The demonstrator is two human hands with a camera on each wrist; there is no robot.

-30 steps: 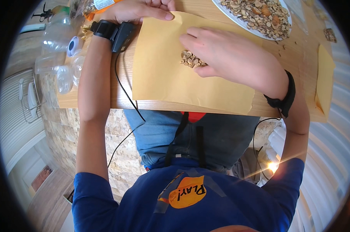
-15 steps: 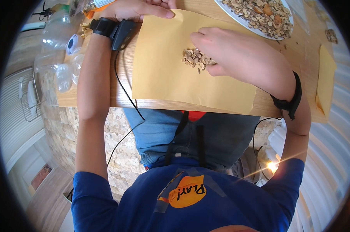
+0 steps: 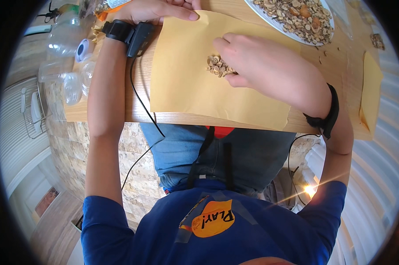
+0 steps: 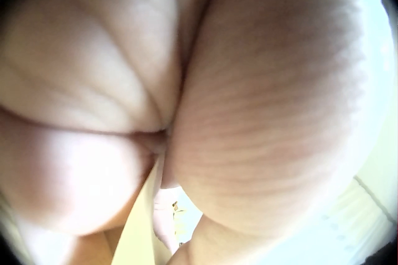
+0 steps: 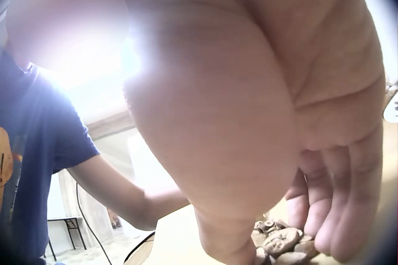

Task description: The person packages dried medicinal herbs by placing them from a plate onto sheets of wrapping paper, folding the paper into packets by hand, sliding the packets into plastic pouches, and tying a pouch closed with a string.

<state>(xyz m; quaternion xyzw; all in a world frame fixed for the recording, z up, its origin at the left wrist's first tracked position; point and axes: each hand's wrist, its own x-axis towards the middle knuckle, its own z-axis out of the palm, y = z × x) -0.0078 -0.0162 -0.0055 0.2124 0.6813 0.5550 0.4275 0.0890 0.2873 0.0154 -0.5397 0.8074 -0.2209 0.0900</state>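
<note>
Plate (image 3: 270,23): 1 | left hand (image 3: 159,10): grip pinching 1 yellow sheet (image 3: 181,84) | right hand (image 3: 252,57): grip parted at 1 slice pile (image 3: 216,66)

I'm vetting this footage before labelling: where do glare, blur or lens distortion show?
Head: strong fisheye curve, black corners, streaky flare by the right sleeve. Left wrist: the left hand looks soft, washed out toward the right edge. Right wrist: white glare at upper left, near the blue shirt.

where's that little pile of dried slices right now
In the head view, the little pile lies near the middle of the yellow paper, at the right hand, with the white plate farther up and right.
</note>
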